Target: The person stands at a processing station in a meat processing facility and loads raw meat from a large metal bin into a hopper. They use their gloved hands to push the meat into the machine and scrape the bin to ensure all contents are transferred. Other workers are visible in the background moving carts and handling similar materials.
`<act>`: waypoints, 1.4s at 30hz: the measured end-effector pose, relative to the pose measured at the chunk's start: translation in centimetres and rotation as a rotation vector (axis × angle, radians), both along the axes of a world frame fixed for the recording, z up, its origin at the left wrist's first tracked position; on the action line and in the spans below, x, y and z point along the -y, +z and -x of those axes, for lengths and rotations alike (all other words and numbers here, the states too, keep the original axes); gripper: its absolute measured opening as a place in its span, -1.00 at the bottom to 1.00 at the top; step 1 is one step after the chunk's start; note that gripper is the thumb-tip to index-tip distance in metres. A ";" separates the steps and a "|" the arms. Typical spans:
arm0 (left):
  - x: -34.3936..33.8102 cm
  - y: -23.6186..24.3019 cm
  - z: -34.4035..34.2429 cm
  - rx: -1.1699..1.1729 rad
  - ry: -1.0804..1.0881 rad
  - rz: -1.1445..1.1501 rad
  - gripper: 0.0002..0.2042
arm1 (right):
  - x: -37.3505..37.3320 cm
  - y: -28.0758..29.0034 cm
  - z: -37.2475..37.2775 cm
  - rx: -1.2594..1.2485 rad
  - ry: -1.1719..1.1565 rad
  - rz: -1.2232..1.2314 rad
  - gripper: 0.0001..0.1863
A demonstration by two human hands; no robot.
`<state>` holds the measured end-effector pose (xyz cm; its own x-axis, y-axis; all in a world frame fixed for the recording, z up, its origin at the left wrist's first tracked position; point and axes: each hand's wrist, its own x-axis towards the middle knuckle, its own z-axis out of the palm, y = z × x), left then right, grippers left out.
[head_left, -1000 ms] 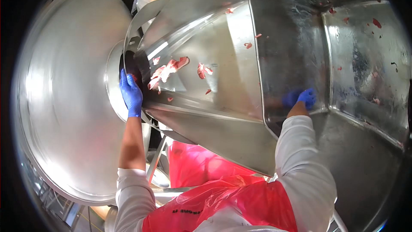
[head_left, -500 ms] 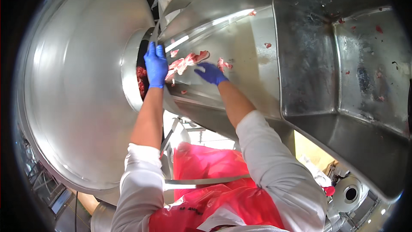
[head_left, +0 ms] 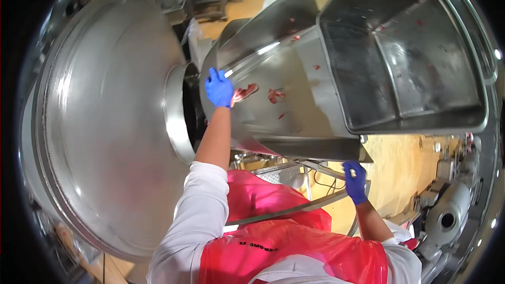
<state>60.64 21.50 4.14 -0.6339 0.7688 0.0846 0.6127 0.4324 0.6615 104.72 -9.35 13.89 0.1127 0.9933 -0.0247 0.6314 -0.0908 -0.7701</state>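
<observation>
My blue-gloved left hand (head_left: pixel 219 88) lies flat, fingers open, beside red meat scraps (head_left: pixel 244 92) on the tilted steel chute (head_left: pixel 294 110). My right hand (head_left: pixel 355 180), at five o'clock, grips nothing. The scraps could slide past the steel drum's round opening (head_left: pixel 190 110).

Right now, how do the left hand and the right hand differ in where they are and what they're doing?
The left hand is raised, resting on the steel chute beside meat scraps; the right hand hangs low under the chute's edge. The left arm is stretched out; the right is bent near the red apron. Both wear blue gloves.
</observation>
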 end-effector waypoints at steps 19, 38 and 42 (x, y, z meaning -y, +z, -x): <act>3.4 1.2 -8.5 -0.494 -0.305 0.489 -0.18 | 28.9 -11.0 -17.9 0.289 -0.800 0.368 -0.43; 15.3 3.9 -9.3 -1.206 -1.372 0.329 -0.58 | 26.2 -14.1 -18.8 0.292 -0.535 0.162 -0.49; 14.9 3.4 -9.3 -1.165 -1.370 0.407 -0.59 | 26.2 -15.0 -19.0 0.497 -0.464 0.093 -0.46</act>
<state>69.91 6.65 7.56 0.6149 0.7157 -0.3312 0.6456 -0.6981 -0.3098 123.74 -35.56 -1.08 0.5460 0.8359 0.0568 0.7875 -0.4889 -0.3752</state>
